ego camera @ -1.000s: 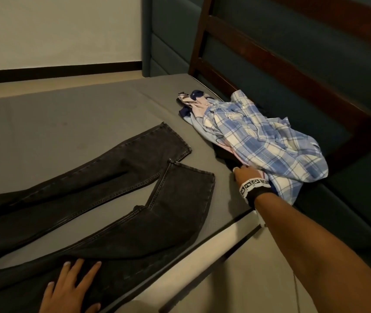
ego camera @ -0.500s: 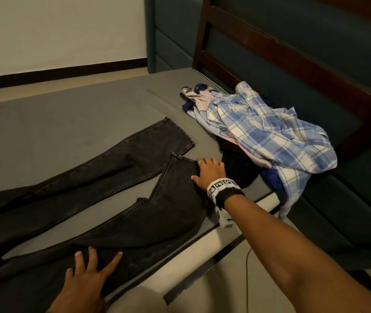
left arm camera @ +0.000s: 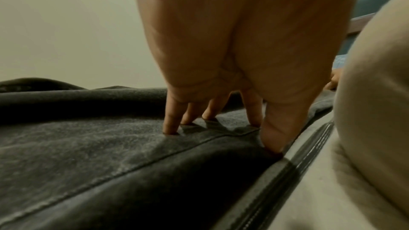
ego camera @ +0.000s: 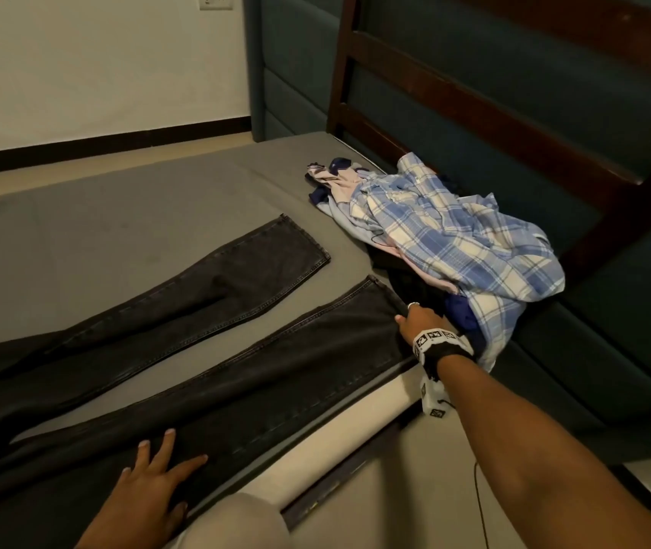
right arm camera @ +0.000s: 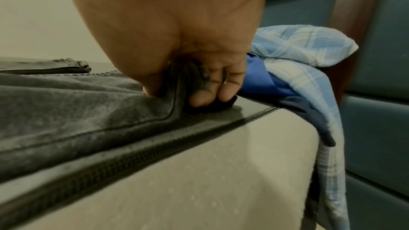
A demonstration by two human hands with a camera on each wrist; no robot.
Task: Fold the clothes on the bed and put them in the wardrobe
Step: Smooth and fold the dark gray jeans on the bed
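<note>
Jeans (ego camera: 181, 350) lie spread on the bed (ego camera: 98, 215), both legs flat and apart, and my left hand (ego camera: 145, 489) presses straight-fingered on the near leg by the mattress edge. Half a second ago my right hand (ego camera: 421, 320) lay flat on that leg's hem; now it pinches the hem corner, thumb above and fingers (right arm camera: 212, 93) curled beneath, beside the shirt pile (ego camera: 454, 235). I judge the first fold comes next, and nothing has reached the wardrobe.
</note>
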